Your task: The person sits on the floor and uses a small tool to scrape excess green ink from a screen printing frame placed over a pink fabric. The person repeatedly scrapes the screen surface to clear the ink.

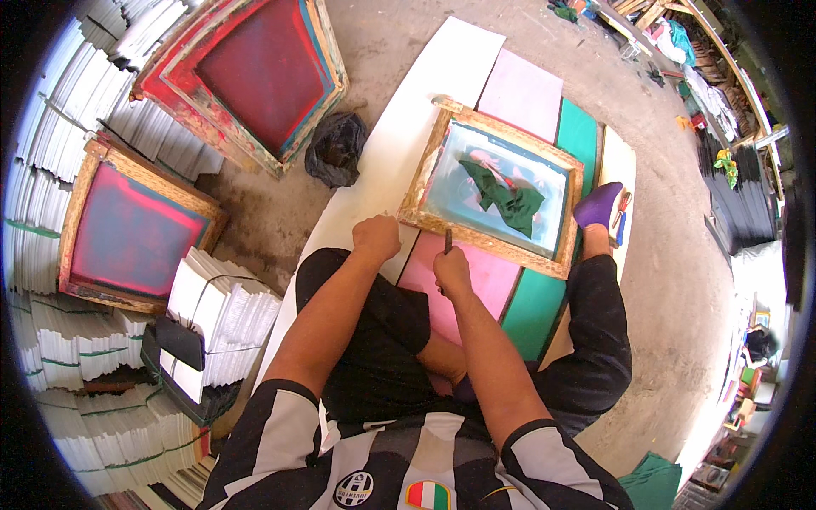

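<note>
Across boards [535, 314] lies the frame [489, 244] — probably stiff and light, mesh [450, 185] delicate, best gripped by its rails [569, 217] — left hand [376, 236] fisted beside it, any contents hidden, right hand [452, 270] closed round a tool [448, 240].

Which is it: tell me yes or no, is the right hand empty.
No, the right hand grips a slim dark object that pokes out above the fingers.

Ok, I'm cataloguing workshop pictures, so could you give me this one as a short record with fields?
Centre: wooden frame with green cloth inside its outline
Under frame: pink panel, green panel
Left hand: closed, near the frame's corner
Right hand: gripping dark tool
Far left: red screen, tied white stack
</note>
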`<control>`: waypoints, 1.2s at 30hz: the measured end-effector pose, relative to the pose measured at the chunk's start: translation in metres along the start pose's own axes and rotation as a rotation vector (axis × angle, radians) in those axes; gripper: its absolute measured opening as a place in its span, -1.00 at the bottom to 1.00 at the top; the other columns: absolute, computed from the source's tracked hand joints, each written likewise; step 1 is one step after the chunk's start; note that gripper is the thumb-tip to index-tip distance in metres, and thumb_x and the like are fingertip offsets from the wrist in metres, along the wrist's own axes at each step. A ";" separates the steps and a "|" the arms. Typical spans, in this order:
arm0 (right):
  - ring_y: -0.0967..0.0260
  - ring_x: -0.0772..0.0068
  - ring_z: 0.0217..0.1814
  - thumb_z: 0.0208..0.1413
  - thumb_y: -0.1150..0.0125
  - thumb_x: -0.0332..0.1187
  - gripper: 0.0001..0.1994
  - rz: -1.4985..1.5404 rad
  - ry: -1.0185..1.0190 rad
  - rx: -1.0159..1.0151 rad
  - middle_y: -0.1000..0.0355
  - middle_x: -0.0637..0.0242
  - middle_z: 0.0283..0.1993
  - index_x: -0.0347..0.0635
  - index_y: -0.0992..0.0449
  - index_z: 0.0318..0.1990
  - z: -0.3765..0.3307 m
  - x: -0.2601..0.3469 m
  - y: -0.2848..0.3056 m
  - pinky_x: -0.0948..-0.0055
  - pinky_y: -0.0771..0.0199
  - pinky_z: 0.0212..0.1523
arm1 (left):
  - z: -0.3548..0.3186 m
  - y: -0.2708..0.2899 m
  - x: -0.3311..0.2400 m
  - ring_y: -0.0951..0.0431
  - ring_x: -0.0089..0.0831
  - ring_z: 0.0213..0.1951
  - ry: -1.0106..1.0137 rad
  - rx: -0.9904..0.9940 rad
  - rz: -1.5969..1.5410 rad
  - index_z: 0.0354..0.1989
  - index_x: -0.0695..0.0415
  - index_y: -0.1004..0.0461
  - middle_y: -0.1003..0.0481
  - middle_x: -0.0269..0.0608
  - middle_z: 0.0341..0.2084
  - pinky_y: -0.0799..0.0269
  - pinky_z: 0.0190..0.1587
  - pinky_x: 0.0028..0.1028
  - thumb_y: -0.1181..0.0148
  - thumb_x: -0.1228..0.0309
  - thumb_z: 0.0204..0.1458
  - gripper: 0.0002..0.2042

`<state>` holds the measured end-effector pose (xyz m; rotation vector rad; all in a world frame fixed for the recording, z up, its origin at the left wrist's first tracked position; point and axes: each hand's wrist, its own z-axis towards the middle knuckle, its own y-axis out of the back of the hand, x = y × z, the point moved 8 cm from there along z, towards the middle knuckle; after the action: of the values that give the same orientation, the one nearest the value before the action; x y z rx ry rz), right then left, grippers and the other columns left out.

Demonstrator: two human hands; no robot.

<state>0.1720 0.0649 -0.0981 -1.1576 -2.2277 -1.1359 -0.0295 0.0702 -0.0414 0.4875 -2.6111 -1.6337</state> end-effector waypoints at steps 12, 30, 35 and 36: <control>-0.30 0.39 -0.69 0.26 -0.09 -0.30 -0.78 0.736 0.004 0.297 -0.33 0.30 -0.58 -0.23 -0.43 -0.06 0.003 -0.025 -0.031 0.36 -0.34 -0.69 | 0.004 -0.010 0.008 -0.64 -0.10 -0.19 0.069 0.105 -0.173 -0.25 0.08 -0.67 -0.63 -0.03 -0.21 -0.54 -0.13 -0.15 -0.38 0.04 -0.09 -0.63; -0.39 0.40 -0.61 0.20 -0.11 -0.41 -0.73 0.371 0.176 0.604 -0.41 0.25 -0.50 -0.27 -0.40 0.03 -0.043 0.014 -0.045 0.43 -0.45 -0.57 | -0.012 0.008 -0.029 -0.62 -0.12 -0.21 -0.375 -0.100 0.018 -0.27 -0.05 -0.65 -0.62 -0.16 -0.32 -0.54 -0.18 -0.13 -0.21 0.23 0.04 -0.83; -0.52 0.27 -0.42 0.20 -0.10 -0.40 -0.64 0.347 0.099 0.737 -0.49 0.13 -0.34 -0.22 -0.32 0.15 -0.042 0.006 -0.054 0.33 -0.59 -0.42 | -0.010 0.008 -0.019 -0.64 -0.09 -0.25 -0.324 -0.108 0.049 -0.31 -0.01 -0.66 -0.62 -0.06 -0.32 -0.56 -0.20 -0.13 -0.21 0.27 0.05 -0.85; -0.54 0.24 -0.37 0.21 -0.09 -0.39 -0.62 0.337 0.075 0.752 -0.50 0.11 -0.31 -0.21 -0.30 0.17 -0.041 0.004 -0.054 0.31 -0.60 -0.40 | -0.010 0.008 -0.018 -0.65 -0.08 -0.25 -0.323 -0.112 0.044 -0.30 0.01 -0.66 -0.62 -0.04 -0.31 -0.56 -0.20 -0.13 -0.21 0.28 0.05 -0.84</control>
<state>0.1253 0.0162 -0.0971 -1.0581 -2.0033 -0.1607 -0.0124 0.0701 -0.0273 0.1708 -2.6962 -1.9771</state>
